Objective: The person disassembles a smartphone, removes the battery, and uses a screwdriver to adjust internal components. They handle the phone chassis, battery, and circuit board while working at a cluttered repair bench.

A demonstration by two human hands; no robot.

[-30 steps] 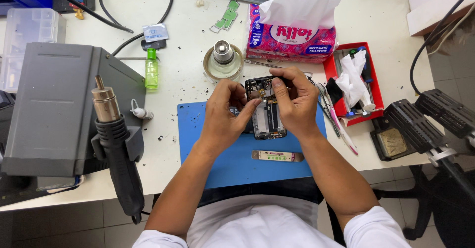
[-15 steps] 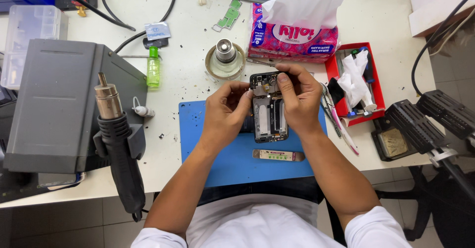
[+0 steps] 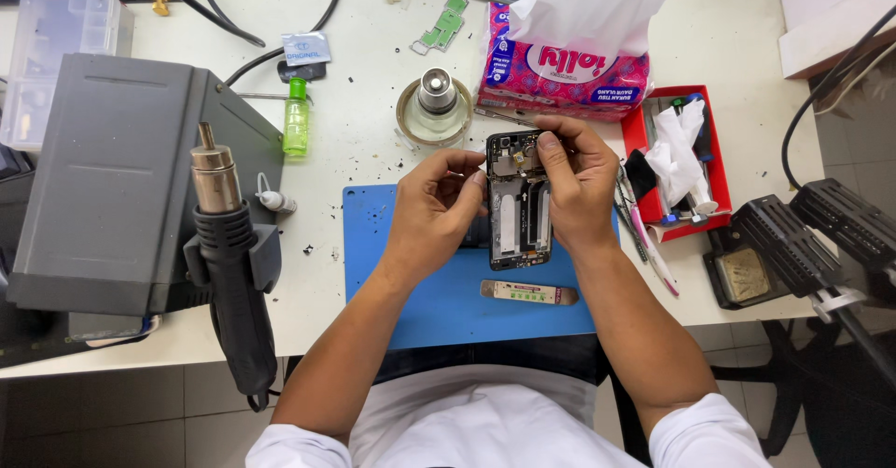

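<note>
A single head-worn camera looks almost straight down from above the person's chest onto the white workbench (image 3: 373, 48), close enough that both forearms fill the lower frame, the bench's far edge lying at the top.

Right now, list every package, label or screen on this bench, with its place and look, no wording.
Tissue pack: far side of the table, behind the opened phone; soft pink-and-white wrapper, white tissue sticking out.
Small sachet: far left of centre, beside the black cable; flat, pale blue and white.
Green bottle: next to the grey station; slim, labelled.
Label strip: on the blue mat, near edge; narrow, pale with green marks.
No lit screen shows.
</note>
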